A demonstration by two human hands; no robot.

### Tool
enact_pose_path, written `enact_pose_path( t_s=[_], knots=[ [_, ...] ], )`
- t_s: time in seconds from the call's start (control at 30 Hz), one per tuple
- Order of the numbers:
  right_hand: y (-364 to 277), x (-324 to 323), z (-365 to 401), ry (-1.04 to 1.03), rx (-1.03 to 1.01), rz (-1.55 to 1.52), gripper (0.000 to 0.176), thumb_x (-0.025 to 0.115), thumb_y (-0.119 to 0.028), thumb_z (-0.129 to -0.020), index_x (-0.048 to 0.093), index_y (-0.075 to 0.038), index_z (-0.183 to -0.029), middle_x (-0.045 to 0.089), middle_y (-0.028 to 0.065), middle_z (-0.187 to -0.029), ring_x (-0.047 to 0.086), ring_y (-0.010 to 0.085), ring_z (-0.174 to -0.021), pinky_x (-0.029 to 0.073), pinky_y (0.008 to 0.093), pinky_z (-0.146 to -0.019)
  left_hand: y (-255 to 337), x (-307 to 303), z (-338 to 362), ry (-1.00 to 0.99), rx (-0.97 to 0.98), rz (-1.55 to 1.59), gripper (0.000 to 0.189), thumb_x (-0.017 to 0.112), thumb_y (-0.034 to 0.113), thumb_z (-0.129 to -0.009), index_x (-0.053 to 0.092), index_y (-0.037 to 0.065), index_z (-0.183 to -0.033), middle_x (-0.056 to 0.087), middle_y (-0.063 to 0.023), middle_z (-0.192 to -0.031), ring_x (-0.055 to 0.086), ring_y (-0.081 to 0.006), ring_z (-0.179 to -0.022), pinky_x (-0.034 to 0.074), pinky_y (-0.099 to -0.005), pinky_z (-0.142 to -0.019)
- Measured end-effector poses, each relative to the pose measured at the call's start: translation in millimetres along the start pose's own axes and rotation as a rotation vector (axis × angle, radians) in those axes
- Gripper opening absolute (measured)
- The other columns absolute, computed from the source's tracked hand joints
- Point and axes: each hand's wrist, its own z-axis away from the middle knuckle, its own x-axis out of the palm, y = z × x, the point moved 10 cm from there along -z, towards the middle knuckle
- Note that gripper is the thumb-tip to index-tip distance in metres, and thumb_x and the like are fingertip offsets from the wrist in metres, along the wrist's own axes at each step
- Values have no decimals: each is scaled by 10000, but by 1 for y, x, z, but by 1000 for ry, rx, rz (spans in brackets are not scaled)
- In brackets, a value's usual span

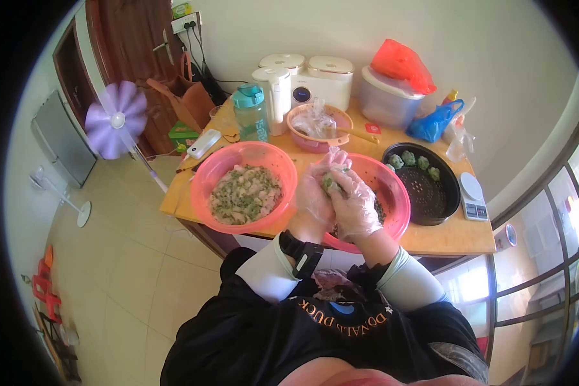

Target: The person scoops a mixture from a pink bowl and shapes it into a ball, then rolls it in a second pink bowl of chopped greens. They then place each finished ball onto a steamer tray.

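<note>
Both my hands wear clear plastic gloves and meet above the right pink bowl (397, 212). Between them is a green ball of food (330, 184), partly covered by the fingers. My left hand (314, 193) cups it from the left, and my right hand (356, 204) wraps round it from the right. Dark bits of food show inside the bowl below. Another pink bowl (202, 215), on the left, holds a chopped green and whitish mix. To the right, a round black pan (424, 201) with a perforated base has several green balls along its far side.
A small pink basin (315, 143) with a plastic bag and a spoon stands behind the bowls. Nearby are a teal bottle (251, 116), a white appliance (328, 83), a lidded tub (389, 100), a blue bag (435, 121) and a scale (475, 209) by the wooden table's (431, 244) right edge.
</note>
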Motion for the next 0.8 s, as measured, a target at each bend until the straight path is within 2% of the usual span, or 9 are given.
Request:
enact_pose_path(
  t_s=[0.2, 0.27, 0.3, 0.33, 0.37, 0.43, 0.53, 0.63, 0.8],
  knots=[
    [-22, -29, -7, 228, -131, -175, 372, 600, -78, -900, 657, -65, -1268, 669, 223, -1203, 681, 364, -1084, 526, 425, -955, 0, -7, -6, 110, 90, 94, 381, 513, 24, -919, 558, 28, -1298, 627, -133, -1253, 627, -274, -1153, 527, -415, -1008],
    [-16, -23, -17, 120, 133, -279, 383, 564, -95, -925, 644, -69, -1298, 684, 223, -1178, 678, 347, -1106, 517, 413, -962, -1, -25, -12, 180, 109, 114, 347, 525, 9, -916, 573, 30, -1258, 628, -125, -1244, 636, -265, -1131, 539, -408, -986],
    [4, -7, -19, 98, 174, -386, 381, 544, -130, -951, 633, -53, -1313, 691, 226, -1177, 660, 368, -1133, 503, 430, -978, 1, -24, -29, -115, 127, -76, 389, 511, 14, -933, 557, 37, -1318, 613, -99, -1249, 618, -232, -1140, 530, -379, -988],
    [-1, -7, -17, 39, 230, -193, 386, 554, -153, -956, 627, -22, -1312, 684, 231, -1212, 640, 389, -1167, 477, 435, -1023, -4, -10, -30, -411, 143, -266, 431, 497, 19, -950, 541, 44, -1378, 597, -73, -1254, 601, -199, -1148, 520, -350, -990],
    [-5, -7, -17, 79, 137, -162, 390, 558, -162, -957, 627, -15, -1311, 674, 235, -1239, 628, 401, -1184, 465, 439, -1041, -5, 8, -19, -414, 141, -268, 431, 497, 19, -950, 541, 44, -1378, 597, -73, -1254, 601, -199, -1148, 520, -350, -990],
    [1, -3, -13, 120, 39, -130, 394, 562, -171, -958, 628, -8, -1311, 663, 240, -1267, 617, 413, -1201, 454, 443, -1059, 10, 13, -1, -96, 311, -367, 444, 553, 37, -949, 532, 35, -1393, 625, -87, -1240, 641, -204, -1063, 545, -373, -939],
    [18, 2, -9, 165, 23, -263, 382, 557, -173, -979, 632, -13, -1317, 664, 214, -1293, 629, 354, -1209, 453, 413, -1068, 16, 11, 0, -37, 386, -293, 470, 531, 80, -977, 503, 44, -1445, 612, -72, -1215, 632, -180, -1040, 546, -364, -918],
    [42, 14, -1, 171, 275, -765, 332, 547, -155, -1015, 654, -7, -1293, 672, 95, -1272, 624, 213, -1171, 457, 355, -1057, 13, 32, 16, 50, 266, -78, 477, 521, 175, -1009, 482, 36, -1463, 592, -90, -1282, 604, -202, -1120, 513, -370, -988],
    [29, 17, 1, 207, 433, -1274, 339, 578, -194, -1001, 655, -6, -1271, 678, 90, -1209, 628, 203, -1132, 464, 336, -1037, 14, 24, 14, -64, 332, -186, 647, 455, 451, -1036, 399, 16, -1512, 566, -115, -1314, 555, -239, -1186, 441, -396, -1078]
  ],
)
